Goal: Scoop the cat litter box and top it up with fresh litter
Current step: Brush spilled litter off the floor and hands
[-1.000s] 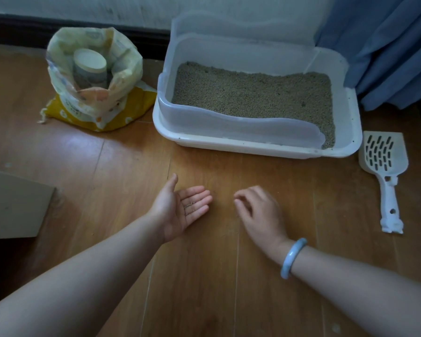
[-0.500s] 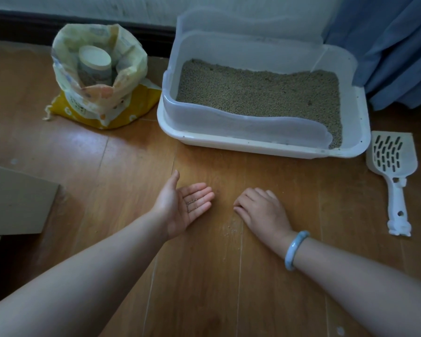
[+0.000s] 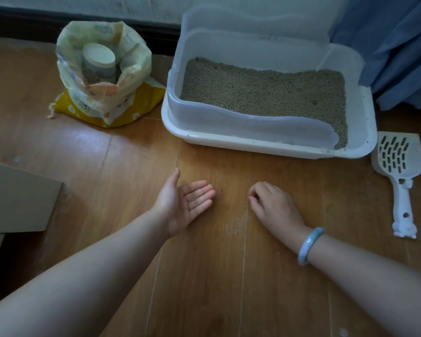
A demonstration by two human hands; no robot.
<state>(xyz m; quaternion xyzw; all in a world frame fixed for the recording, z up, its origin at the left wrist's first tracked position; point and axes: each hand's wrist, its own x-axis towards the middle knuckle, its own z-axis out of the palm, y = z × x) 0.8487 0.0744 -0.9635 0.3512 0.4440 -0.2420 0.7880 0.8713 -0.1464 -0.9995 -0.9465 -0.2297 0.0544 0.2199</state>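
Litter box (image 3: 253, 144) sits just beyond the fingertips (image 3: 210, 192); bag (image 3: 102, 98) far L of them, scoop (image 3: 396, 161) well R. L hand (image 3: 182, 205) palm-up, fingers straight, few grains (image 3: 192, 200) on them. R hand (image 3: 272, 205) palm-down, fingers curled, nothing seen held.

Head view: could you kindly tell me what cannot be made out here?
All in the head view:
- Right hand: curled fingers hide whether it pinches anything.
- Litter bag: its folded rim and the cup hide the level inside.
- Litter box: the frosted front shield blurs the near litter.
- Cardboard: cut off by the left edge.
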